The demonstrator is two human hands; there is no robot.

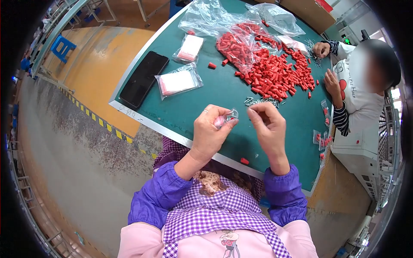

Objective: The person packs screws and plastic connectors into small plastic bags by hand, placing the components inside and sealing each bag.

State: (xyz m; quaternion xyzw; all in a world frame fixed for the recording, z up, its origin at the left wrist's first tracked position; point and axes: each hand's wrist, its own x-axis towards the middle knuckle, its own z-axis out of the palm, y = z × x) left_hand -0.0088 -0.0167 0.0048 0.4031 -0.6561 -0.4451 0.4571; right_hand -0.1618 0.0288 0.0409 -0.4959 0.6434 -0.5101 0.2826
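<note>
My left hand point(211, 131) is closed on a small clear plastic bag point(232, 115) with something pink and red in it, held over the front edge of the green table. To its right my right hand point(269, 124) is raised, fingers bent, thumb and index finger close together; whether something small is between them I cannot make out. Beyond my hands lies a big pile of red plastic caps point(269, 73). Silver screws point(258, 101) are scattered at its near side. One red cap point(245, 161) lies by itself near the table's front edge.
A black phone point(144, 79) and packs of small bags point(180, 81) lie at the left of the table point(189, 116). Large clear bags point(206, 19) are at the back. Across the right side, a co-worker's hands point(322, 49) touch screws. Small filled bags point(317, 137) line the right edge.
</note>
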